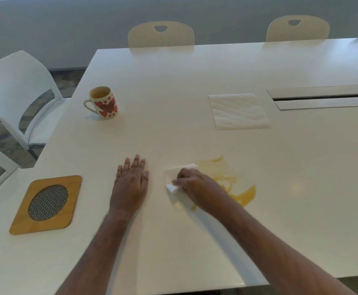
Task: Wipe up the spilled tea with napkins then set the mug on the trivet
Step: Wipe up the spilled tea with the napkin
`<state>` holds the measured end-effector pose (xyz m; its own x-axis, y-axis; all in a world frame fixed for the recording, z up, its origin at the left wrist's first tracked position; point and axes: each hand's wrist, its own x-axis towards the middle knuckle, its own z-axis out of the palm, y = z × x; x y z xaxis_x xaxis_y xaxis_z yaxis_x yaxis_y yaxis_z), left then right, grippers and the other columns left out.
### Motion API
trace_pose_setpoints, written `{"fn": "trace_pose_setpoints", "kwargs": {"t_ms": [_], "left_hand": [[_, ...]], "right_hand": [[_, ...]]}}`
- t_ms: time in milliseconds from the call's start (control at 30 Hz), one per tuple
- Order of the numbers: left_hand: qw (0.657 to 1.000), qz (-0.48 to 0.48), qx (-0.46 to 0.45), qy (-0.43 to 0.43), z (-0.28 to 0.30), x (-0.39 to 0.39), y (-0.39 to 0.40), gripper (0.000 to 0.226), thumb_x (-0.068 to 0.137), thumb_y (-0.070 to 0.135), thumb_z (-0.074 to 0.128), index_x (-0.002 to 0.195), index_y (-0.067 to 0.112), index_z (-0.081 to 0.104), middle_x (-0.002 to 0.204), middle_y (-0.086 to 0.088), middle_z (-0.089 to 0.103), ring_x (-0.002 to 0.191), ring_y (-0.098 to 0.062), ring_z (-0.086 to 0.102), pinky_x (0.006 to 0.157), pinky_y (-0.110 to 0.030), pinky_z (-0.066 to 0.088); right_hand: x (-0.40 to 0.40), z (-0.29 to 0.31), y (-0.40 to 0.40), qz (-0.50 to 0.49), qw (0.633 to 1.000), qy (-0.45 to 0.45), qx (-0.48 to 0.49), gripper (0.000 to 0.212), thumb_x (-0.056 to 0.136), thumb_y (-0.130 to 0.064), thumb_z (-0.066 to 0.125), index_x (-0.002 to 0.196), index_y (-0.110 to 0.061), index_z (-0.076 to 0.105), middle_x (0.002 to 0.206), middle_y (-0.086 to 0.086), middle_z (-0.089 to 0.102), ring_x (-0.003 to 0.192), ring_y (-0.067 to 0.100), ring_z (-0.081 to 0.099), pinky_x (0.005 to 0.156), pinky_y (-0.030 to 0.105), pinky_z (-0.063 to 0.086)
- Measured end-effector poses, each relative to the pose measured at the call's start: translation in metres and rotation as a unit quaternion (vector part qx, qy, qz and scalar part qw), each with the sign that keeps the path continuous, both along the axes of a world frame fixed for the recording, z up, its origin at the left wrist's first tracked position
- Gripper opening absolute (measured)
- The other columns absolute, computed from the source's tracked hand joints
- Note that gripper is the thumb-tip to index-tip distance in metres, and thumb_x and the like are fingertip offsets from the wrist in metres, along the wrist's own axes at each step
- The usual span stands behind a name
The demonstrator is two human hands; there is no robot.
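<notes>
A yellow tea spill [227,179] is smeared across the white table [195,81] in front of me. My right hand [192,184] is closed on a crumpled white napkin [173,174] and presses it on the table at the spill's left edge. Just left of it, my left hand [131,184] lies flat on the table, fingers apart, holding nothing. A white mug with red hearts [102,102] stands upright at the far left, handle to the left. A wooden trivet with a metal mesh centre [47,204] lies near the table's left edge.
A flat unused napkin [238,111] lies at the far right of the spill. A cable slot [323,99] is set into the table at the right. White chairs stand at the left [14,92] and beyond the far edge [161,35].
</notes>
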<state>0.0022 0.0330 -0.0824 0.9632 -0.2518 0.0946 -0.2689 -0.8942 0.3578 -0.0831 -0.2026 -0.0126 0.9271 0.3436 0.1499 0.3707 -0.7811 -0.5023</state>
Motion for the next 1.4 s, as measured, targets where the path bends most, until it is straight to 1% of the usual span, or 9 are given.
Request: {"fn": "trace_pose_setpoints", "kwargs": {"t_ms": [100, 233, 367, 567, 767, 900, 1067, 1200, 1400], "left_hand": [[1.0, -0.003, -0.005, -0.003, 0.0, 0.0, 0.001, 0.056, 0.108, 0.03, 0.026, 0.161, 0.019, 0.042, 0.172, -0.001, 0.029, 0.161, -0.028, 0.02, 0.132, -0.046, 0.01], [1.0, -0.001, -0.014, -0.008, -0.003, 0.001, 0.002, 0.051, 0.11, 0.016, 0.036, 0.16, 0.02, 0.042, 0.172, 0.0, 0.03, 0.161, -0.027, 0.02, 0.132, -0.046, 0.01], [1.0, 0.003, -0.017, -0.009, -0.004, 0.001, 0.001, 0.05, 0.11, 0.017, 0.037, 0.16, 0.02, 0.043, 0.171, 0.001, 0.03, 0.161, -0.027, 0.021, 0.132, -0.046, 0.011], [1.0, 0.004, -0.019, -0.009, -0.003, 0.0, 0.001, 0.05, 0.11, 0.016, 0.04, 0.16, 0.019, 0.043, 0.171, 0.0, 0.031, 0.161, -0.026, 0.021, 0.132, -0.045, 0.011], [1.0, 0.004, -0.014, -0.012, -0.003, 0.0, 0.001, 0.049, 0.11, 0.018, 0.04, 0.159, 0.018, 0.045, 0.171, -0.001, 0.032, 0.16, -0.028, 0.023, 0.131, -0.048, 0.013], [1.0, 0.005, -0.014, -0.014, -0.002, 0.0, 0.001, 0.051, 0.108, 0.018, 0.038, 0.158, 0.017, 0.047, 0.17, -0.002, 0.034, 0.16, -0.029, 0.026, 0.131, -0.048, 0.014], [1.0, 0.009, -0.015, -0.014, 0.0, -0.001, -0.001, 0.05, 0.109, 0.015, 0.043, 0.158, 0.018, 0.047, 0.169, -0.002, 0.035, 0.16, -0.029, 0.026, 0.131, -0.048, 0.015], [1.0, 0.012, -0.013, -0.016, 0.0, -0.001, -0.002, 0.049, 0.109, 0.014, 0.045, 0.158, 0.018, 0.047, 0.169, -0.001, 0.035, 0.16, -0.028, 0.026, 0.131, -0.047, 0.014], [1.0, 0.01, -0.014, -0.014, -0.001, -0.001, -0.001, 0.05, 0.108, 0.016, 0.042, 0.158, 0.018, 0.048, 0.169, -0.001, 0.035, 0.159, -0.027, 0.026, 0.131, -0.048, 0.015]], "right_hand": [[-0.017, -0.006, 0.01, 0.068, 0.998, 0.013, -0.009, 0.029, 0.094, 0.006, 0.061, 0.114, -0.009, 0.077, 0.104, 0.01, 0.067, 0.092, 0.031, 0.062, 0.08, 0.041, 0.052], [-0.038, -0.002, -0.012, 0.121, 0.991, 0.036, -0.052, 0.028, 0.099, -0.003, 0.058, 0.115, -0.018, 0.077, 0.106, 0.001, 0.067, 0.099, 0.024, 0.064, 0.089, 0.039, 0.047], [-0.053, 0.009, -0.056, 0.07, 0.992, 0.035, -0.094, 0.027, 0.099, -0.013, 0.062, 0.117, -0.027, 0.077, 0.109, -0.007, 0.069, 0.106, 0.016, 0.065, 0.097, 0.04, 0.042], [-0.061, 0.012, -0.103, -0.088, 0.991, -0.003, -0.101, 0.024, 0.092, -0.006, 0.073, 0.112, -0.018, 0.081, 0.106, -0.002, 0.073, 0.091, 0.024, 0.067, 0.081, 0.036, 0.052], [-0.086, 0.007, -0.084, -0.013, 0.998, 0.019, -0.057, 0.031, 0.09, 0.003, 0.074, 0.113, -0.016, 0.081, 0.105, -0.001, 0.072, 0.09, 0.02, 0.067, 0.078, 0.033, 0.056], [-0.101, 0.008, -0.093, 0.028, 0.995, 0.051, -0.08, 0.028, 0.095, -0.005, 0.071, 0.115, -0.024, 0.079, 0.113, -0.009, 0.07, 0.098, 0.014, 0.066, 0.087, 0.032, 0.053], [-0.101, 0.007, -0.138, -0.054, 0.995, 0.021, -0.081, 0.034, 0.084, 0.009, 0.076, 0.105, -0.017, 0.082, 0.101, -0.001, 0.072, 0.085, 0.023, 0.068, 0.079, 0.027, 0.05], [-0.104, 0.002, -0.155, -0.153, 0.985, 0.004, -0.079, 0.033, 0.085, 0.007, 0.077, 0.109, -0.015, 0.081, 0.1, -0.001, 0.071, 0.088, 0.026, 0.066, 0.077, 0.031, 0.053], [-0.112, -0.003, -0.102, -0.055, 0.998, 0.029, -0.02, 0.035, 0.089, 0.004, 0.073, 0.117, -0.018, 0.079, 0.105, 0.001, 0.068, 0.094, 0.021, 0.064, 0.082, 0.028, 0.052]]}}
